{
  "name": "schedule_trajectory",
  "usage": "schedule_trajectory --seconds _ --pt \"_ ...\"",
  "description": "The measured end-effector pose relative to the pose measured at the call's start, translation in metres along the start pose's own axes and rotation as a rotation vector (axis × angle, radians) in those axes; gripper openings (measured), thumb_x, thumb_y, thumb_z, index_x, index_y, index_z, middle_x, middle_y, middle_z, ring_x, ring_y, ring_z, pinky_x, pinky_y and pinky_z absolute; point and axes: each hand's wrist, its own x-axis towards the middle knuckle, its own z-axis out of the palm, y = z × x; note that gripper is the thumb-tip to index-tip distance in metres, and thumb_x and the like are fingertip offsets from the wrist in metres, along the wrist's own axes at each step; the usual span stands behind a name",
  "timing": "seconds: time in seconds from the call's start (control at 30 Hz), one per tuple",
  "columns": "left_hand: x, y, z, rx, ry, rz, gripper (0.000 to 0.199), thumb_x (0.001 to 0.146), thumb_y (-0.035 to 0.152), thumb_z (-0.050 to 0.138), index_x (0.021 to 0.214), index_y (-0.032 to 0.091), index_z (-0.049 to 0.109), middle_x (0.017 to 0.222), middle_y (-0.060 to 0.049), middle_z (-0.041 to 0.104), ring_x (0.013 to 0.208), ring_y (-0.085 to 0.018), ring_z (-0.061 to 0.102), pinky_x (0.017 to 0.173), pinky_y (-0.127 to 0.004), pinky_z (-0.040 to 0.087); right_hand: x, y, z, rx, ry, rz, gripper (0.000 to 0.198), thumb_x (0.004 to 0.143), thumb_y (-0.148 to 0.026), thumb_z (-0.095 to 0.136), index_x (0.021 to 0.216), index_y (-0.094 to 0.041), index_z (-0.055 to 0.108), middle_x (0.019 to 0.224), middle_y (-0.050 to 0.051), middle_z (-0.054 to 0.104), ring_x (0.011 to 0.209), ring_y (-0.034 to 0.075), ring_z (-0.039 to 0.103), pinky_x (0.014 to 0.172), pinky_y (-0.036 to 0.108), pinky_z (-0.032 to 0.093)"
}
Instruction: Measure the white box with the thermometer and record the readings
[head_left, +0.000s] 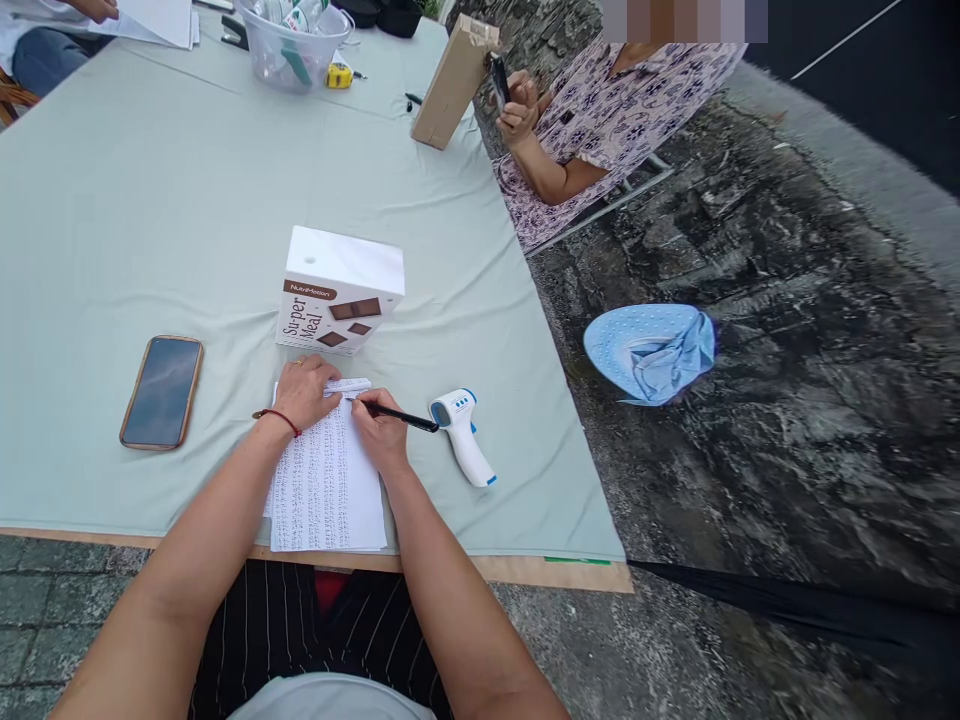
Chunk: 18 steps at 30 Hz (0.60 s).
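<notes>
My left hand (pixel 304 392) lies across the top of a printed sheet of paper (pixel 322 500), thumb stretched out and fingers resting on it. Beside it, my right hand (pixel 381 432) is closed around a black pen (pixel 401 412), its tip on the upper part of the sheet. Dense columns of small characters cover the page, and another sheet shows beneath. Just beyond my hands stands a white box (pixel 341 290) with brown labels. To the right of the pen lies a white and blue infrared thermometer (pixel 465 437).
A phone (pixel 161 392) lies on the cloth-covered table (pixel 150 250). Farther back are a plastic basket (pixel 289 55), a yellow tape measure (pixel 339 76) and a cardboard box (pixel 454 85). A seated person (pixel 600 120) holds a phone at right; a blue hat (pixel 649 352) lies beyond the table edge.
</notes>
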Motion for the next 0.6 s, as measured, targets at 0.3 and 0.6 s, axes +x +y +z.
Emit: schedule_trajectory --seconds 0.3,0.6 --pt "0.0001 0.0009 -0.0008 0.006 -0.001 -0.003 0.024 0.081 0.025 0.063 0.103 0.020 0.072 0.110 -0.009 0.069 0.110 -0.029 0.060 0.098 -0.044 0.046 -0.0006 -0.0025 0.0002 0.003 -0.004 0.019 0.009 0.070 -0.031 0.057 0.066 -0.023 0.055 0.062 -0.005 0.053 0.061 0.013 0.046 0.062 0.029 0.040" --pt "0.0000 0.0004 -0.0008 0.016 -0.005 0.002 0.025 0.082 0.026 0.062 0.104 0.020 0.071 0.111 -0.009 0.068 0.110 -0.029 0.060 0.098 -0.044 0.045 0.0006 -0.0017 0.0004 0.006 0.015 0.033 0.008 0.069 -0.031 0.056 0.066 -0.023 0.054 0.062 -0.005 0.053 0.062 0.014 0.046 0.062 0.029 0.040"
